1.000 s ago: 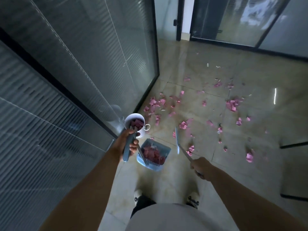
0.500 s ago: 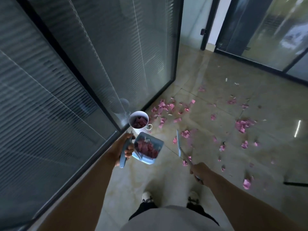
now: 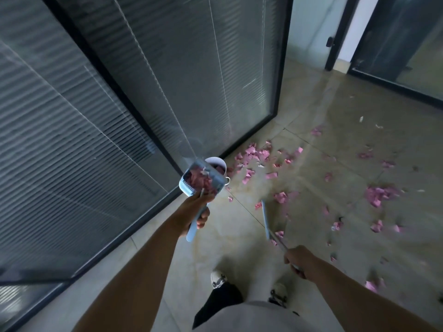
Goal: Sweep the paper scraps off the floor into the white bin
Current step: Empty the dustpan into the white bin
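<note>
My left hand [image 3: 195, 212] grips the handle of a light blue dustpan [image 3: 200, 179] loaded with pink paper scraps. The pan is lifted and tilted over the small white bin [image 3: 219, 164], which stands against the glass wall and holds some pink scraps. My right hand [image 3: 298, 259] holds the handle of a light blue broom [image 3: 265, 218], whose head rests on the floor to the right of the bin. Several pink paper scraps [image 3: 374, 195] lie scattered over the tiled floor to the right and beyond.
A glass partition with blinds [image 3: 119, 104] runs along the left, its black frame meeting the floor. A dark door frame [image 3: 335, 37] and more glass panels stand at the far right. My shoes [image 3: 218, 279] are on the floor below.
My left hand has raised the dustpan from near the floor up over the bin and tipped it. The view has shifted toward the glass wall. The broom has barely moved.
</note>
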{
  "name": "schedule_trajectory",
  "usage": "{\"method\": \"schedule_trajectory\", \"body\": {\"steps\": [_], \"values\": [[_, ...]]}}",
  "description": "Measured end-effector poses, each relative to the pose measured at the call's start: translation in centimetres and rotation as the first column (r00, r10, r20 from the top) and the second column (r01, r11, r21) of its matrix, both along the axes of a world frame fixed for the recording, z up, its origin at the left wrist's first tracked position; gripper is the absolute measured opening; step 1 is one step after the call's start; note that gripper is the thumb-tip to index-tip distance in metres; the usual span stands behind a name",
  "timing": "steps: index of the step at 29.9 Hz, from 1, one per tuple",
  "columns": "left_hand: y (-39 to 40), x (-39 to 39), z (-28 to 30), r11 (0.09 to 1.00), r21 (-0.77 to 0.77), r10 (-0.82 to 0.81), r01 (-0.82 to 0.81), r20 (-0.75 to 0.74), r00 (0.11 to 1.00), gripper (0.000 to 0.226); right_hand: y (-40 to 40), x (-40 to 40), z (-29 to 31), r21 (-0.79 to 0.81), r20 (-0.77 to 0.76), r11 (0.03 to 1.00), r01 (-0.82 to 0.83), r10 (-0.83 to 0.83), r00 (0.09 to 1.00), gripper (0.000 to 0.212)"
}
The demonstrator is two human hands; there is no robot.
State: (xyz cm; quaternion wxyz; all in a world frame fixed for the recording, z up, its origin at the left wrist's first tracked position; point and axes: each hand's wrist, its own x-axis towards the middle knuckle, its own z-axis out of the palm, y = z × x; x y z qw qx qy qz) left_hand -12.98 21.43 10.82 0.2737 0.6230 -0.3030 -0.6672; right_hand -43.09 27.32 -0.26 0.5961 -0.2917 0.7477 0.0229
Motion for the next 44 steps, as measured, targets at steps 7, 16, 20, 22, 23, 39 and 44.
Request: {"method": "schedule_trajectory", "body": {"steps": [7, 16, 20, 22, 23, 39, 44], "values": [[-2.0, -4.6, -1.2, 0.983, -0.038, -0.170, 0.178, 0.156, 0.973, 0.019, -0.4, -1.1, -0.3, -0.026, -0.023, 0.999, -0.021, 0.021, 1.000, 0.008], [-5.7, -9.3, -4.4, 0.958, -0.054, -0.256, 0.281, 0.282, 0.925, 0.022, -2.3, -3.0, -0.6, -0.052, -0.058, 0.998, -0.047, 0.044, 0.997, 0.022], [-6.5, -10.3, -5.4, 0.936, 0.016, -0.336, 0.353, 0.345, 0.876, 0.026, -2.7, -3.4, -0.4, -0.052, -0.038, 0.998, -0.041, 0.039, 0.998, 0.027], [-6.2, -10.7, -6.0, 0.909, 0.061, -0.399, 0.412, 0.406, 0.822, 0.026, -2.7, -3.7, -0.3, -0.053, -0.032, 0.998, -0.024, 0.023, 0.999, 0.026], [-6.0, -10.8, -6.3, 0.895, 0.087, -0.430, 0.438, 0.437, 0.790, 0.027, -2.7, -3.8, -0.3, -0.051, -0.030, 0.999, -0.013, 0.011, 0.999, 0.025], [-3.1, -11.2, -9.5, 0.696, 0.272, -0.650, 0.665, 0.633, 0.421, 0.050, -1.2, -5.5, -0.8, -0.023, -0.064, 0.999, 0.032, -0.034, 0.997, 0.032], [-2.5, -11.0, -9.6, 0.659, 0.318, -0.657, 0.681, 0.685, 0.316, 0.050, -1.3, -5.1, -0.6, -0.020, -0.076, 1.000, 0.011, -0.013, 0.997, 0.033]]}}
